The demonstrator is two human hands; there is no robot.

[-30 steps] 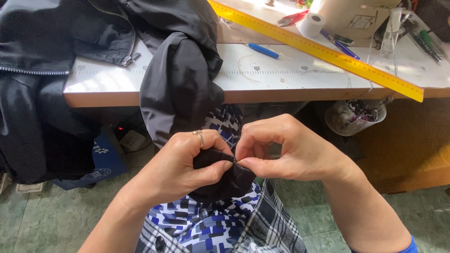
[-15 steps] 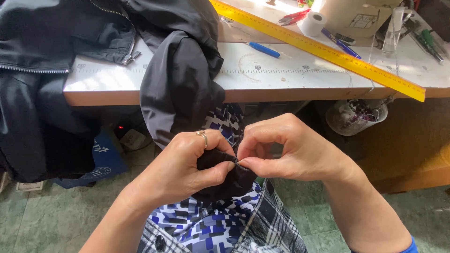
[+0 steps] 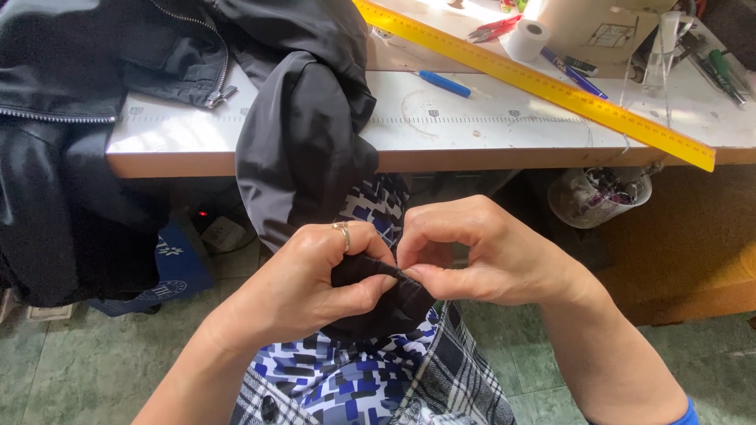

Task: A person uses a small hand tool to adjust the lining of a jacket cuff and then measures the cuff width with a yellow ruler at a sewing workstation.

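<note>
Head view, only one. Hidden bits first: the pinch point itself was buried betw. thumbs and forefingers, so whether a needle, thread or seam sat in there couldn't be told. The lower end of the black fabric [image 3: 370, 295] went under both palms and into the lap. Both forearms were cut off at the bottom edge; a blue sleeve edge showed at the far right corner. The black jacket [image 3: 87, 71] ran off the top and left of frame.

The black fabric hung from the table edge [image 3: 441, 161] down to the hands, long axis roughly vertical, top draped over the table, lower tip at lap level. The short fold betw. the hands lay nearly horizontal, left to right.

Left hand [image 3: 315, 287]: fingers curled in, thumb under, clamped on the fold, w/ a ring [image 3: 342, 230] on one finger; wrist came in from lower left. Right hand [image 3: 480, 252]: knuckles up, fingertips curled down, thumb and forefinger pinched together on the same fold, just beside the left's thumb. Fingertips of both hands touched or nearly so.

Below the hands lay blue-white patterned cloth [image 3: 346, 382]. On the table: a yellow ruler [image 3: 543, 83] lying diagonally, a blue pen [image 3: 443, 83], a white tape roll [image 3: 528, 39].
</note>
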